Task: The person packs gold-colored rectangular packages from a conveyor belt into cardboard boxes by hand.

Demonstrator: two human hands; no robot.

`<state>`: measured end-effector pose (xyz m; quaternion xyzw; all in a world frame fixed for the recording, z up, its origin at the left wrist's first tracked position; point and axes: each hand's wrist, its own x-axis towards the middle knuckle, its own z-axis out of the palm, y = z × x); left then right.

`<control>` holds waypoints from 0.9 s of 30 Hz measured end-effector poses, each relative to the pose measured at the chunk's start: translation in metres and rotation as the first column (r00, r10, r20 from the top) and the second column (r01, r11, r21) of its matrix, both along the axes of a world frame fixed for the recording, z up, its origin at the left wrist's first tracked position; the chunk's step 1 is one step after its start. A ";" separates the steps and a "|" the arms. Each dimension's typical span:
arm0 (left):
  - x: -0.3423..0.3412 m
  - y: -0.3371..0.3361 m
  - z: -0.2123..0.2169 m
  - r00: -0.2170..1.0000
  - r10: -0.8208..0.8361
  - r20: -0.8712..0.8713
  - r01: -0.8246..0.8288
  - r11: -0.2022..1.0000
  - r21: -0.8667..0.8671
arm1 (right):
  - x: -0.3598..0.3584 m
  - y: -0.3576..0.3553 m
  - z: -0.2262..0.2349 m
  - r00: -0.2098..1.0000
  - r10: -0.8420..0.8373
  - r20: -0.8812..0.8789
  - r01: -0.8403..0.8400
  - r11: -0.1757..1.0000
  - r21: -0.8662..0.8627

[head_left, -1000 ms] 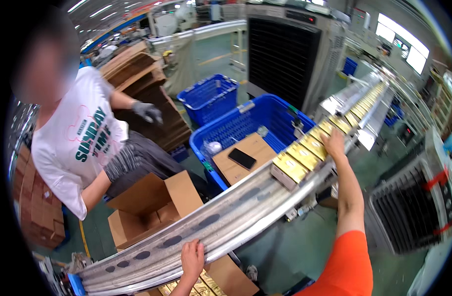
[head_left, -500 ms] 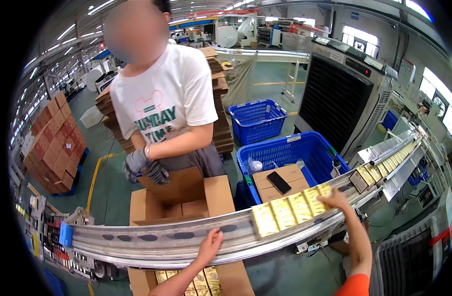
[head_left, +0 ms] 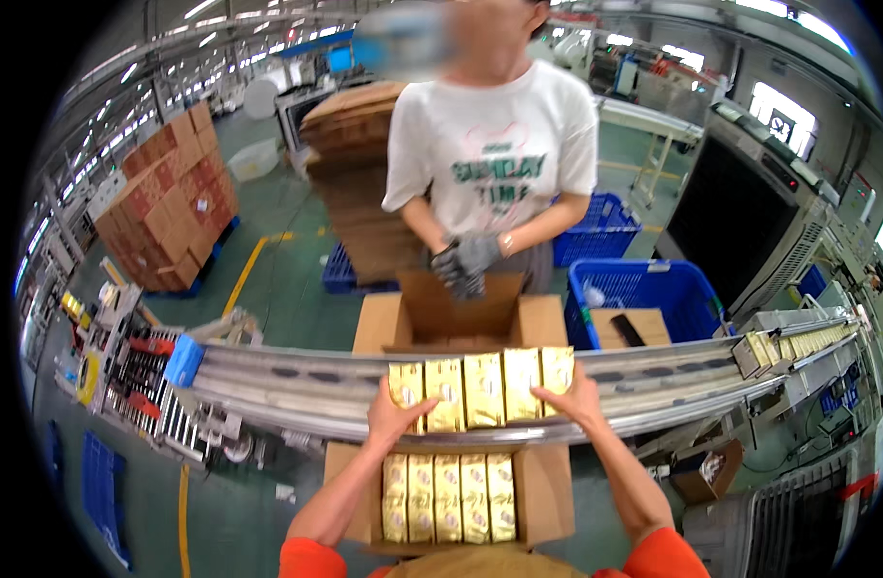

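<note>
A row of several shiny gold packets (head_left: 484, 389) stands on the conveyor belt (head_left: 297, 378) in front of me. My left hand (head_left: 395, 412) presses on the left end of the row, thumb across the front of a packet. At the right end, my right hand (head_left: 573, 397) grips the last packet the same way, so the row is squeezed between both palms. Just below the belt, on my side, an open cardboard box (head_left: 543, 491) holds more gold packets (head_left: 448, 498) in neat rows. Across the belt stands another open cardboard box (head_left: 382, 323), its bottom partly hidden.
A co-worker in a white shirt (head_left: 494, 135) stands opposite, gloved hands (head_left: 467, 260) together over the far box. Right of them is a blue basket (head_left: 692, 289) with a carton and phone. More packets (head_left: 807, 342) sit at the belt's right end; a blue block (head_left: 183, 361) marks its left end.
The packet row has slid left along the belt to a place before me. My left hand has come onto its left end, while my right hand stayed on its right end. My view has turned left.
</note>
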<state>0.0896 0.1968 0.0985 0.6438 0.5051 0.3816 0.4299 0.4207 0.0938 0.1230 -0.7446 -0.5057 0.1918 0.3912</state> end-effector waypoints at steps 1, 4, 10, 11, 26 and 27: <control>-0.019 -0.010 0.014 0.999 0.035 -0.023 -0.035 0.999 -0.006 | -0.015 -0.002 0.004 0.997 0.000 0.075 0.001 1.000 -0.006; -0.065 -0.053 0.057 0.996 0.048 -0.078 -0.047 0.999 0.021 | -0.067 -0.039 0.036 0.999 0.049 0.007 -0.050 0.998 0.030; -0.134 -0.136 -0.036 0.972 -0.119 -0.205 0.087 0.984 -0.157 | -0.134 -0.147 -0.046 0.984 0.041 -0.172 -0.078 0.974 -0.215; -0.138 -0.144 -0.052 0.931 -0.195 -0.308 0.129 0.967 -0.221 | -0.135 -0.163 -0.080 0.994 0.061 -0.086 -0.082 0.961 -0.266; -0.116 -0.109 -0.114 0.220 -0.777 -0.590 0.660 0.564 -0.497 | -0.154 -0.128 -0.185 0.599 0.794 0.104 -0.613 0.538 -0.578; -0.124 -0.109 -0.119 0.275 -0.746 -0.606 0.692 0.591 -0.414 | -0.158 -0.128 -0.183 0.622 0.769 0.148 -0.609 0.594 -0.526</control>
